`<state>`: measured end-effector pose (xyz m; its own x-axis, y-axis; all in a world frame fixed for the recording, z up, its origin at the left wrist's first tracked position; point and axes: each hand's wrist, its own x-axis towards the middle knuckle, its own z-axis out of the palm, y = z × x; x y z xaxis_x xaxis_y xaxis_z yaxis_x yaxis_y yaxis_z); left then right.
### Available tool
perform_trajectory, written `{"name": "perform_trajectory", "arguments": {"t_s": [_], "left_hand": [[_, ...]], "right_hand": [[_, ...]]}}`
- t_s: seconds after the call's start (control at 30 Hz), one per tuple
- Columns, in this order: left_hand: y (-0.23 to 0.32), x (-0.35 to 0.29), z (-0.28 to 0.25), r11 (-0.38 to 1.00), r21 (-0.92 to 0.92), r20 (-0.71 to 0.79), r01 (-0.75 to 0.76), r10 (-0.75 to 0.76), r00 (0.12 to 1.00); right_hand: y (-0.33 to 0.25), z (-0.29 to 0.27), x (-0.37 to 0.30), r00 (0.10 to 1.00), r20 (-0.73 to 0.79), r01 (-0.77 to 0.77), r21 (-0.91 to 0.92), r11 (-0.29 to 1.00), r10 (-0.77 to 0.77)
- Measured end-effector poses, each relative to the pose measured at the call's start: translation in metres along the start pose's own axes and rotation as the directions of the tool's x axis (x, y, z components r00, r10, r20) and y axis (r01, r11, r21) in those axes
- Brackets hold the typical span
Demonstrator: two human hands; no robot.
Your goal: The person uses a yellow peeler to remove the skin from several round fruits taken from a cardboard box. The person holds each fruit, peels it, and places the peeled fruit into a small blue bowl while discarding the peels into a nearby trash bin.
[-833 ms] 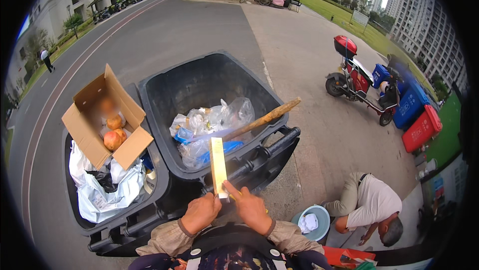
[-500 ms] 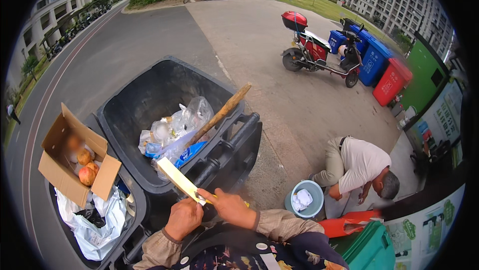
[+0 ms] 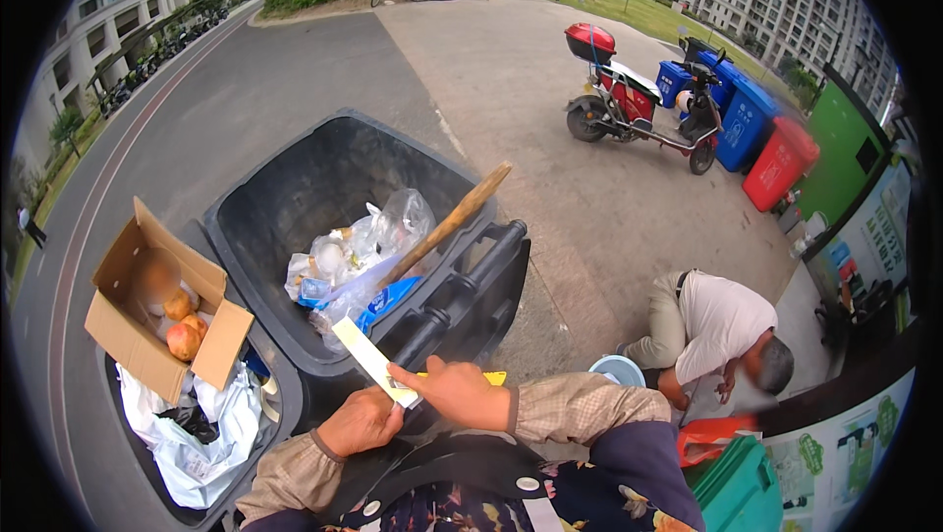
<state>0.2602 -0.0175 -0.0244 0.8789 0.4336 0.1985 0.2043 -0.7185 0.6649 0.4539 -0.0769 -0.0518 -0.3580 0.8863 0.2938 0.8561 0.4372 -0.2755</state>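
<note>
In front of my body, my right hand (image 3: 462, 394) is closed on a narrow, pale cardboard strip (image 3: 363, 353), thumb on its near end. A bright yellow edge (image 3: 496, 378) sticks out beyond that hand, possibly part of the same packaging. My left hand (image 3: 361, 421) is closed just below the strip's near end; whatever lies between its fingers is hidden. Beyond my hands stands an uncovered dark grey wheelie bin (image 3: 280, 198) with clear plastic bags (image 3: 344, 247) and a blue wrapper (image 3: 388, 302) inside. A wooden stick (image 3: 457, 218) leans over its rim.
An open cardboard box (image 3: 123, 326) with reddish fruit (image 3: 184, 339) sits on a second bin holding white bags (image 3: 201, 463). At right, a person (image 3: 722, 306) bends near a light blue bucket (image 3: 619, 368). A green bin (image 3: 742, 493), a scooter (image 3: 629, 105) and a red bin (image 3: 781, 164) also stand there.
The strip has turned in my hands, showing more of its pale face. My right hand has slid slightly right and down. My right forearm now covers part of the bucket.
</note>
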Motion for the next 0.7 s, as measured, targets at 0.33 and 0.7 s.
{"name": "perform_trajectory", "arguments": {"t_s": [0.33, 0.7], "left_hand": [[-0.012, 0.003, -0.013, 0.990, -0.077, 0.106, -0.122, 0.130, 0.986], [-0.104, 0.010, -0.034, 0.699, 0.474, -0.511, 0.535, -0.276, 0.814]], "right_hand": [[0.046, -0.045, 0.054, 0.993, 0.104, -0.034, -0.118, 0.992, 0.046], [0.038, -0.030, 0.081, 0.966, -0.141, -0.221, -0.015, 0.975, 0.217]]}}
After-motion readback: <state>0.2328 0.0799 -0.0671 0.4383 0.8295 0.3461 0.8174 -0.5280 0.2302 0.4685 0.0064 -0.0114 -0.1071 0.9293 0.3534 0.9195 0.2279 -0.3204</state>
